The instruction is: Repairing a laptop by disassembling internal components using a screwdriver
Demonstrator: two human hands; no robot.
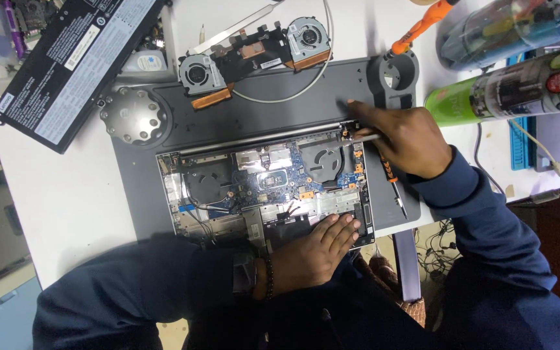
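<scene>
1. Opened laptop (264,185) lying on a grey mat (254,113) on the white desk (66,194), circuit board and inner parts exposed; set toward the near edge of the mat, about midway along the desk.
2. Left hand (315,249) resting flat on the near edge of the laptop, fingers together and stretched out, fingertips touching the dark strip along that edge. Nothing gripped. Watch and bead bracelet on the wrist.
3. Right hand (400,139) at the far right corner of the laptop, fingers curled and pinched around a slim metal tool (363,137); tool tip pointing left toward the hinge corner. Index finger stretched out toward the far side of the mat.
4. Small screwdriver (393,185) with orange markings lying on the mat just beside the right edge of the laptop, partly under the right hand.
5. Fan and heat pipe unit (254,55) lying at the far edge of the mat, apart from the laptop.
6. Black battery (76,65) lying tilted at the far left corner of the desk.
7. Round silver dish (135,116) at the far left corner of the mat.
8. Green can (507,91) lying on its side at the right edge of the desk; orange-handled screwdriver (422,23) at the far edge beyond it.
</scene>
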